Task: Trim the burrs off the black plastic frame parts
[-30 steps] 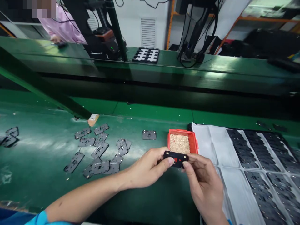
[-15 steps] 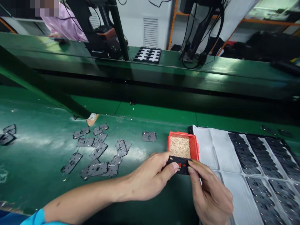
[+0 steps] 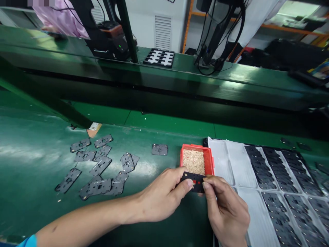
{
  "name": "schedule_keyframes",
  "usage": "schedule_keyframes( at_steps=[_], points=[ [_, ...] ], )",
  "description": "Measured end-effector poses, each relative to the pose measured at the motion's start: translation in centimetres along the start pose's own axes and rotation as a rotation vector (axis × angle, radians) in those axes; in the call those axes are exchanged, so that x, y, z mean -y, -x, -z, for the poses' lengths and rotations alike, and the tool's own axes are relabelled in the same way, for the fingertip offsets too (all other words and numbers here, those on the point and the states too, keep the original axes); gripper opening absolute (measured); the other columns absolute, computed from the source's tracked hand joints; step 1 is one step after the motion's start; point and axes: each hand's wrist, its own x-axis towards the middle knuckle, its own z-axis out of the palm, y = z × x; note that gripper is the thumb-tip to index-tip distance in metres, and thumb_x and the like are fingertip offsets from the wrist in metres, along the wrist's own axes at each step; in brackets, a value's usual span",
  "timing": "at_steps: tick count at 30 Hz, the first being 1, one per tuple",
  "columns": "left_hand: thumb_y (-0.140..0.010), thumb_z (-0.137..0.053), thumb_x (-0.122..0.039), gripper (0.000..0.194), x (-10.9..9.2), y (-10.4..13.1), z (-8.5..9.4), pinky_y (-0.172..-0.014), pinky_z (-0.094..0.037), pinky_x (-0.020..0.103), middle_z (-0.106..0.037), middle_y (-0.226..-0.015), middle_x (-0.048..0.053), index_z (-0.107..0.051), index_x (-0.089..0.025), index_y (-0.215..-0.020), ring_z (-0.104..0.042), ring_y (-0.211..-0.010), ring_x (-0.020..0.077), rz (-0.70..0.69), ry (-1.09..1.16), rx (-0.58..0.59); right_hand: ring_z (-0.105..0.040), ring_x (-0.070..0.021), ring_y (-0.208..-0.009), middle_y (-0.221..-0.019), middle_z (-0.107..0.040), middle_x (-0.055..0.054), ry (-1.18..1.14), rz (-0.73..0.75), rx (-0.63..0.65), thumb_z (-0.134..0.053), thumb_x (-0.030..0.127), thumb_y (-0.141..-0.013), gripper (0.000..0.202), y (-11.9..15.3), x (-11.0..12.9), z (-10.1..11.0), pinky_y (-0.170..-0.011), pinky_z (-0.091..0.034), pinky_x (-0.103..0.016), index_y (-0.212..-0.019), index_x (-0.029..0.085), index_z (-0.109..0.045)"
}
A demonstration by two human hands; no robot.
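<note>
My left hand (image 3: pixel 164 195) is closed on a thin black plastic plate (image 3: pixel 197 187) with cut-outs, its thumb lying across the face. At the plate's right end, the thumb and fingertips of my right hand (image 3: pixel 227 209) pinch the edge; whether a small part is also between them is hidden. The plate is held over the near side of a red plastic bin (image 3: pixel 211 159), whose red shows through the cut-outs. Many tiny beige pieces (image 3: pixel 193 161) fill the bin. To the left, a single similar dark plate (image 3: pixel 159 149) lies flat on the bench.
Several loose plates (image 3: pixel 100 187) lie scattered on the green bench (image 3: pixel 144 133) at left. On the right, a white compartmented tray (image 3: pixel 240 161) holds rows of plates (image 3: pixel 262 168). A slanted green post (image 3: pixel 74 118) meets the bench. Behind, a raised shelf bears a small black tray (image 3: pixel 159 57); a person in pink (image 3: pixel 61 17) is beyond.
The view has shifted slightly, so the bench things appear a little further left. Both hands still hold the plate above the bin's near edge, with little change in grip.
</note>
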Motion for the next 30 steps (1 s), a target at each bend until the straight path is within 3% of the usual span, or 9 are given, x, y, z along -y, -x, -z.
schedule_keyframes(
  at_steps=[5, 11, 18, 24, 30],
  points=[
    [-0.111, -0.046, -0.041, 0.030, 1.0, -0.4, 0.0, -0.051, -0.033, 0.022, -0.041, -0.064, -0.008, -0.064, -0.017, -0.108, -0.034, -0.051, 0.0087, 0.058, 0.018, -0.010, -0.074, -0.0132, -0.062, -0.092, -0.073, -0.003, -0.070, -0.090, 0.062, -0.066, 0.011, -0.102, 0.013, -0.3, -0.1, 0.1, -0.057, -0.066, -0.022, -0.104, 0.021, -0.074],
    [-0.109, -0.048, -0.040, 0.027, 1.0, -1.1, 0.4, -0.052, -0.034, 0.023, -0.041, -0.060, -0.009, -0.062, -0.018, -0.101, -0.038, -0.053, 0.0101, 0.081, -0.040, -0.032, -0.076, -0.0138, -0.059, -0.088, -0.077, -0.002, -0.128, -0.155, 0.018, -0.071, 0.016, -0.101, 0.008, -0.4, -0.5, 0.3, -0.058, -0.068, -0.022, -0.106, 0.022, -0.074],
    [-0.108, -0.047, -0.033, 0.024, 0.0, -1.3, 0.8, -0.060, -0.037, 0.025, -0.044, -0.060, -0.007, -0.062, -0.019, -0.096, -0.045, -0.061, 0.0131, 0.016, -0.147, -0.037, -0.080, -0.0166, -0.074, -0.098, -0.078, -0.005, -0.017, 0.008, 0.037, -0.069, 0.004, -0.098, 0.024, -0.5, -1.0, 0.4, -0.060, -0.068, -0.023, -0.112, 0.022, -0.077],
    [-0.108, -0.047, -0.034, 0.026, 0.1, -1.4, 0.6, -0.063, -0.038, 0.026, -0.042, -0.061, -0.007, -0.064, -0.019, -0.096, -0.045, -0.062, 0.0139, 0.003, -0.159, -0.064, -0.079, -0.0172, -0.074, -0.095, -0.077, -0.004, -0.017, 0.003, 0.038, -0.070, 0.003, -0.096, 0.024, -0.5, -1.2, 0.3, -0.061, -0.068, -0.025, -0.110, 0.022, -0.076],
    [-0.107, -0.050, -0.033, 0.024, 0.3, -1.9, 0.8, -0.061, -0.037, 0.026, -0.047, -0.062, -0.005, -0.063, -0.019, -0.091, -0.048, -0.063, 0.0140, 0.016, -0.193, -0.053, -0.075, -0.0118, -0.064, -0.091, -0.073, -0.002, 0.035, -0.002, 0.093, -0.066, 0.006, -0.101, 0.018, -0.8, -1.2, 0.6, -0.059, -0.064, -0.020, -0.106, 0.022, -0.071]
  ],
)
